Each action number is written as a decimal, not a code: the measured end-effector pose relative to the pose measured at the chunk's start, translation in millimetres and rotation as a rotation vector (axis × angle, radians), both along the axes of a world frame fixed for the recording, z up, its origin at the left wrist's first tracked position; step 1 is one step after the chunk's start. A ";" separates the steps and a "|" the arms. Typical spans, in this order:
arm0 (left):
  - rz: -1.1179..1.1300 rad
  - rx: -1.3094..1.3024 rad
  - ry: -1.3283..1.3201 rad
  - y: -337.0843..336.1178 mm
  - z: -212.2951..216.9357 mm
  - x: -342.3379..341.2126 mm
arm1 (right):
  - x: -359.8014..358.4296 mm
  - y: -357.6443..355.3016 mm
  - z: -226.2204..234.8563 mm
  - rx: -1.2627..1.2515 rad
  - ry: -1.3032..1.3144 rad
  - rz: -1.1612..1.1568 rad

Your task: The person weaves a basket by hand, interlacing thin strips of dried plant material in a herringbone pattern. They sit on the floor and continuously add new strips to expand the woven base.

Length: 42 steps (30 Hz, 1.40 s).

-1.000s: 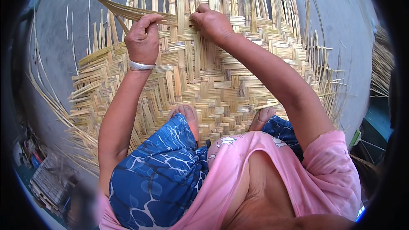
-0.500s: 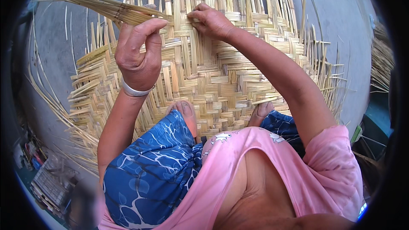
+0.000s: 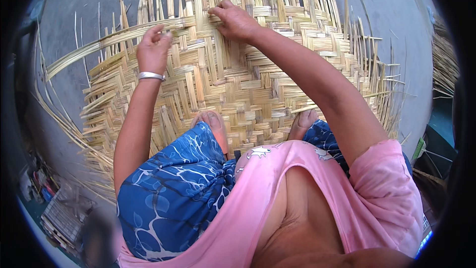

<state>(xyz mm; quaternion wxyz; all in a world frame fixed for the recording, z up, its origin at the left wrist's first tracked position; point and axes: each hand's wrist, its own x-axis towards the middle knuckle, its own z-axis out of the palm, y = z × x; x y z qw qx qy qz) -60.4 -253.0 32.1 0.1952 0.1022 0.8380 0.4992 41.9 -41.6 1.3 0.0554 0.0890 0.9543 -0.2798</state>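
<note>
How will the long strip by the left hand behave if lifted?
The strip looks springy rather than floppy: its free end juts out in a gentle curve. Thin, it's probably light. Lines along it suggest it may split lengthwise.

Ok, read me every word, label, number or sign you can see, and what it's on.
None that can be read.
Woven mat: no lettering visible.
Pink top: animal figures, no readable words.
Clutter at the lower left: too small and blurred to tell.
</note>
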 end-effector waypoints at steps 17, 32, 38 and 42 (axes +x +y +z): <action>-0.505 -0.607 -0.048 85.5 -25.4 24.0 | 2.1 26.3 -6.5 -0.294 0.045 -0.171; -0.491 -0.540 -0.089 80.8 -30.0 24.6 | -86.8 81.7 -27.2 -0.148 0.299 -0.303; -0.517 -0.676 -0.101 86.4 -12.1 21.8 | -100.6 75.3 6.1 -0.091 -0.005 -0.305; -0.557 -0.765 -0.036 98.5 -10.1 21.7 | -109.3 84.8 -2.7 -0.351 0.093 -0.460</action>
